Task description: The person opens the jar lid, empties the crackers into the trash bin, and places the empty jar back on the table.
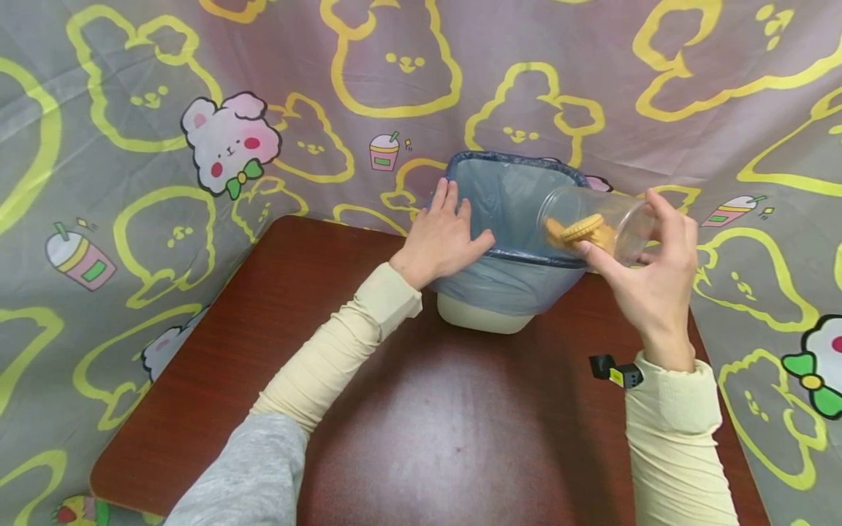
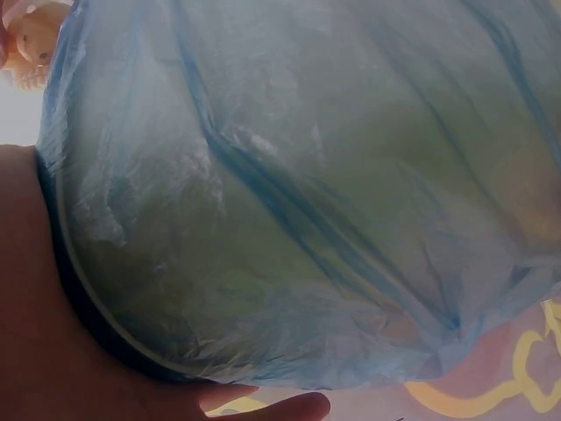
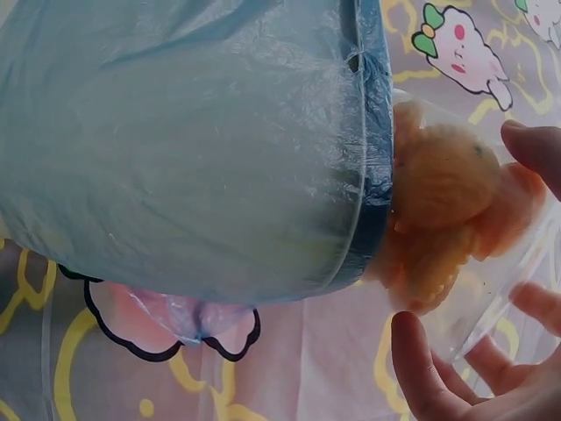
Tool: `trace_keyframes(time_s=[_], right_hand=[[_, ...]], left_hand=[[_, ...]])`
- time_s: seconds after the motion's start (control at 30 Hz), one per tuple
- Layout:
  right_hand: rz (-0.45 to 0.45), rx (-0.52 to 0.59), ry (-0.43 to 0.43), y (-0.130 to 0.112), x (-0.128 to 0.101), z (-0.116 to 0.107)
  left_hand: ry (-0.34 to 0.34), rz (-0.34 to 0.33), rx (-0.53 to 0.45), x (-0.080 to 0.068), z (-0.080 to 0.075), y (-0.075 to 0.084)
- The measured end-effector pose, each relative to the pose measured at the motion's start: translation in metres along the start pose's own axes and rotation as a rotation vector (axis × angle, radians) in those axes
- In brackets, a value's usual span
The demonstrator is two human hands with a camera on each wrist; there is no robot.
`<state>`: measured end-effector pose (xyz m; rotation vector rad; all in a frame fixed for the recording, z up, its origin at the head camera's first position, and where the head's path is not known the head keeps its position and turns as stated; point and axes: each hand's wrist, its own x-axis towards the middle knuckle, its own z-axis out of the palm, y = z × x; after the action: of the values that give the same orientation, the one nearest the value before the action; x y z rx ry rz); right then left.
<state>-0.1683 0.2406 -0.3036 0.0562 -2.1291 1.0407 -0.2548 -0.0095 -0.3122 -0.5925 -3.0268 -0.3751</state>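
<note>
My right hand (image 1: pixel 658 285) grips a clear plastic cup (image 1: pixel 631 219), tipped on its side with its mouth over the right part of a bin's opening. Inside the cup lie several round yellow biscuits (image 1: pixel 585 228), also seen through its wall in the right wrist view as biscuits (image 3: pixel 447 180). The bin (image 1: pixel 483 314) is pale and lined with a translucent blue bag (image 1: pixel 506 285) folded over its rim. Fingers straight and spread, my left hand (image 1: pixel 447 234) rests on the bin's left rim. In the left wrist view the bag (image 2: pixel 289 175) fills most of the picture.
The bin stands toward the far side of a dark red-brown wooden table (image 1: pixel 421 438). A grey curtain (image 1: pixel 296 58) with yellow cartoon outlines hangs close behind and beside the table. A small black device (image 1: pixel 618 371) is worn at my right wrist.
</note>
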Motion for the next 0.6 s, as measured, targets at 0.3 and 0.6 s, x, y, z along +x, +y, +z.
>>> trace_keyframes(time_s=[0.3, 0.6], right_hand=[[0.091, 0.001, 0.016, -0.0020, 0.0005, -0.0002], [0.120, 0.007, 0.034, -0.0001, 0.0021, -0.0003]], left_hand=[[0.008, -0.001, 0.002, -0.0009, 0.0000, 0.0003], [0.013, 0.008, -0.005, 0.0005, 0.0007, -0.0008]])
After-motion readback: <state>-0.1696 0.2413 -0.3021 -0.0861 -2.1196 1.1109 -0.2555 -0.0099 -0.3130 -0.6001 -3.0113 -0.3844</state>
